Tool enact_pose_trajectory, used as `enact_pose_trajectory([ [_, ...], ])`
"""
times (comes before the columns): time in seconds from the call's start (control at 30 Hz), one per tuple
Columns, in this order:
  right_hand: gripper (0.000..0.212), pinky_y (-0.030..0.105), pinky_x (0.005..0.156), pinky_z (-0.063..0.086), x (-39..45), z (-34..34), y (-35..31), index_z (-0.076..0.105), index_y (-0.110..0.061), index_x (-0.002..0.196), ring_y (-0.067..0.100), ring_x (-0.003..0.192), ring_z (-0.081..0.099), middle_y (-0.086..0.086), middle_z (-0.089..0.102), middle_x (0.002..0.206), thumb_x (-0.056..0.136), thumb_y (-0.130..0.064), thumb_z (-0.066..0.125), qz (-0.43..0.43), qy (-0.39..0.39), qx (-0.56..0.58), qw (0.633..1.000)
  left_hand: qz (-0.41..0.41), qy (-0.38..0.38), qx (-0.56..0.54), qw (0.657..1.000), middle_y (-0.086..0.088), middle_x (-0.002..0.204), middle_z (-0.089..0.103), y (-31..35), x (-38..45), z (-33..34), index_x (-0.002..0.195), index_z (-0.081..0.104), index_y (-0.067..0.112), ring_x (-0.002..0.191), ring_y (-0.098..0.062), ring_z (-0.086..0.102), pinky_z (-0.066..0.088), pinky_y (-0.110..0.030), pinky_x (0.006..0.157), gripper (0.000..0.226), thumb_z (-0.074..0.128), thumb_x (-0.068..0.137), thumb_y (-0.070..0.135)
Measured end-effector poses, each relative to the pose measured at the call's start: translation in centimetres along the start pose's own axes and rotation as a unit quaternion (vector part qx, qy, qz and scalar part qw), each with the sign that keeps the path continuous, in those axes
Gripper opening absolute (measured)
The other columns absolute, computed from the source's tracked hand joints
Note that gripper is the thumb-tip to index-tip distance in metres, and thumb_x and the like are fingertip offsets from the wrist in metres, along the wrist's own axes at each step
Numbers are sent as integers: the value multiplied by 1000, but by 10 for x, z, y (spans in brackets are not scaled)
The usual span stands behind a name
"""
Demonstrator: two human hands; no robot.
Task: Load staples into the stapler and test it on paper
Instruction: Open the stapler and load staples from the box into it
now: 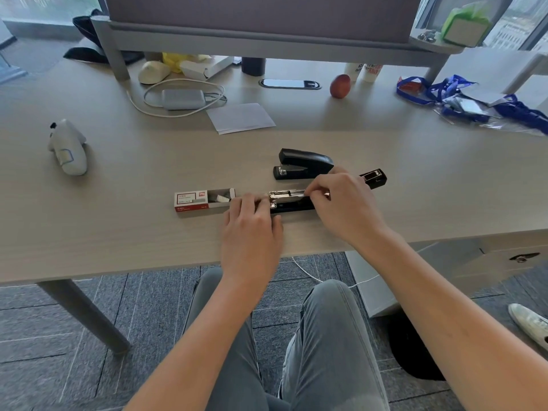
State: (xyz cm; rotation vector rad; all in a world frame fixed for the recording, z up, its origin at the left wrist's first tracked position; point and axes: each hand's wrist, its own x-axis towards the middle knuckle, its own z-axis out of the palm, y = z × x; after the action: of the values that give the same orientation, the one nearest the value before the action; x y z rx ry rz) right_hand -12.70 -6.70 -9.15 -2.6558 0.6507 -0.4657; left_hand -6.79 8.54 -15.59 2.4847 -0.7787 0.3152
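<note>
Between both hands, opened stapler (pixel 292 200), left grip (pixel 252 221) steadying it, right grip (pixel 341 200) pinching staples.

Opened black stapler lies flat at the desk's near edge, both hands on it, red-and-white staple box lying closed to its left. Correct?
Not quite. In the head view the red-and-white staple box is slid open, its inner tray exposed with staples showing, not closed. The rest holds: the opened black stapler lies flat near the wooden desk's front edge, with the left hand and right hand on it.
</note>
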Motion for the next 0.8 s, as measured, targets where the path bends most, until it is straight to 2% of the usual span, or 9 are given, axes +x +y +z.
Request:
enact_pose_trajectory([
  [0.2, 29, 37, 75, 49, 3, 7, -13, 79, -26, 104, 26, 86, 63, -2, 61, 106, 98, -18, 52, -63, -30, -9, 997, 6, -4, -3, 1000, -4, 121, 57, 0, 0, -1, 120, 64, 10, 115, -26, 48, 43, -41, 99, 31, 55, 96, 28],
  [0.37, 28, 36, 68, 44, 4, 11, -15, 77, -22, 108, 30, 85, 63, 2, 60, 108, 100, -17, 51, -99, -33, -30, 994, 9, -3, -3, 1000, -3, 121, 56, -2, 0, 1, 118, 63, 11, 114, -23, 46, 42, -39, 98, 29, 53, 96, 27],
  [0.53, 25, 40, 77, 51, -5, 14, -5, 74, -20, 111, 26, 88, 62, 0, 60, 106, 101, -19, 50, -92, -15, 26, 995, 5, -9, -1, 1000, -3, 123, 55, -1, 0, -1, 123, 62, 11, 117, -24, 46, 40, -39, 100, 32, 54, 96, 27],
  [0.6, 20, 35, 77, 49, -12, 16, 1, 74, -20, 106, 17, 85, 60, -4, 61, 101, 100, -19, 55, -67, 12, 66, 996, 2, -12, -2, 1000, -4, 125, 55, 0, 0, -2, 128, 59, 11, 119, -26, 47, 41, -40, 101, 36, 54, 97, 28],
  [0.7, 13, 23, 70, 42, -26, 12, 13, 74, -22, 97, 9, 79, 59, -9, 66, 92, 99, -23, 61, 16, 39, 128, 991, -6, -19, -15, 1000, -7, 133, 54, 3, 1, -4, 147, 41, 13, 126, -28, 44, 38, -41, 107, 53, 54, 98, 28],
  [0.77, 10, 19, 68, 49, -35, 9, 22, 72, -22, 98, 10, 75, 63, -6, 70, 88, 99, -28, 64, 99, 46, 201, 974, -7, -22, -21, 999, -7, 134, 54, 4, 1, -5, 154, 29, 16, 130, -29, 41, 34, -41, 111, 61, 53, 98, 27],
  [0.8, 10, 24, 67, 56, -38, 7, 27, 71, -21, 101, 12, 70, 66, -2, 72, 89, 97, -30, 66, 149, 54, 253, 954, -5, -24, -19, 1000, -7, 134, 55, 4, 1, -5, 155, 26, 18, 131, -29, 40, 32, -41, 113, 64, 53, 98, 27],
])
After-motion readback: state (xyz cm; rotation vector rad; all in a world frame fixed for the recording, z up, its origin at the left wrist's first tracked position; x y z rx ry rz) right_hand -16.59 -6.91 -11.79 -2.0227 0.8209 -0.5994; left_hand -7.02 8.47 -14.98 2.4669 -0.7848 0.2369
